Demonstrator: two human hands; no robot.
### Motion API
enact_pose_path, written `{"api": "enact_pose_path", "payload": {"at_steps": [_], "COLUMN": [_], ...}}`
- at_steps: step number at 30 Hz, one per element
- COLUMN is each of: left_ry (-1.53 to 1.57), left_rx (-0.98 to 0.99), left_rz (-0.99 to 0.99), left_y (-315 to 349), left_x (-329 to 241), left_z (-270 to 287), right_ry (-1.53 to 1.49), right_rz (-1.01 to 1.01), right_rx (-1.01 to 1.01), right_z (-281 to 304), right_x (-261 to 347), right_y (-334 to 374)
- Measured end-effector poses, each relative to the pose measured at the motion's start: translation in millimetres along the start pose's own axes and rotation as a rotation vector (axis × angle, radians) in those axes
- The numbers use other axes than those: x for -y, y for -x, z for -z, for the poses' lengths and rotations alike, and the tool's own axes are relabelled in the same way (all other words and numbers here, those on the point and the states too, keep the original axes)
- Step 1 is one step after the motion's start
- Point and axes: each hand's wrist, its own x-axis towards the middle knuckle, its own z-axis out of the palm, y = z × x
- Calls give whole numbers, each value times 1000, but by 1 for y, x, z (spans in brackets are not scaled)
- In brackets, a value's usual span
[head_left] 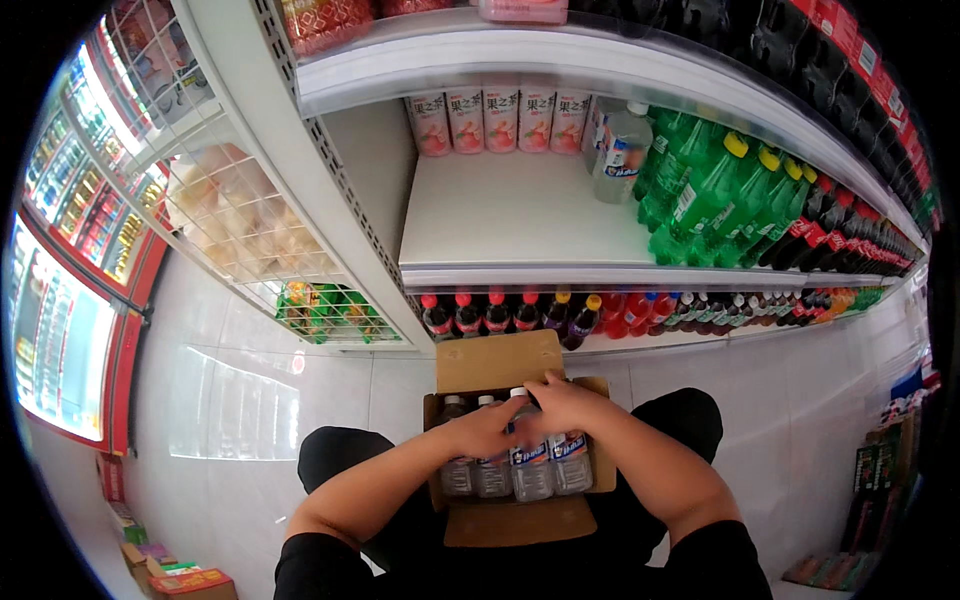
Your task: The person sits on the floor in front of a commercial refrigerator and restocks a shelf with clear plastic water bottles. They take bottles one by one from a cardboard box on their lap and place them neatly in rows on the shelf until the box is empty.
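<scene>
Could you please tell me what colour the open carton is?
The carton is brown; the head view shows it best.

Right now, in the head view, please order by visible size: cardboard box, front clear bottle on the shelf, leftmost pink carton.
Largest to smallest:
1. Cardboard box
2. Front clear bottle
3. Leftmost pink carton
All three differ clearly here.

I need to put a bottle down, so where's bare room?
The left part of the white shelf is bare, bordered by the side panel, pink cartons behind and clear bottles rightward. So is the floor right of your right knee. Crowded: that shelf's right side, with green bottles, and the cardboard box of packed bottles.
</scene>
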Motion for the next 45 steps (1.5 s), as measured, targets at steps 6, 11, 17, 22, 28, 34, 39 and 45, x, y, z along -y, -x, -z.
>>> {"api": "enact_pose_path", "payload": {"at_steps": [6, 11, 17, 22, 28, 34, 39, 45], "left_ry": [-149, -260, -262, -290, -383, -445, -481, -500], "left_rx": [54, 2, 78, 110, 102, 76, 43, 46], "left_rz": [-41, -26, 71, 40, 72, 68, 30, 19], "left_y": [1, 8, 7, 4, 10, 13, 9, 12], "left_x": [-1, 9, 1, 7, -3, -3, 11, 9], "left_z": [11, 10, 9, 12, 15, 14, 7, 11], "right_ry": [-16, -83, -170, -286, -105, -115, -417, -947], "right_rz": [-20, -109, -73, 19, 131, 173, 133, 369], "right_rx": [-68, 61, 147, 207, 63, -126, -265, -817], "right_z": [-14, -4, -5, -1, -9, -6, 38, 95], "right_x": [-10, 26, 7, -4, -8, -10, -2, -14], "right_y": [-4, 43, 32, 14, 12, 25, 54, 90]}}
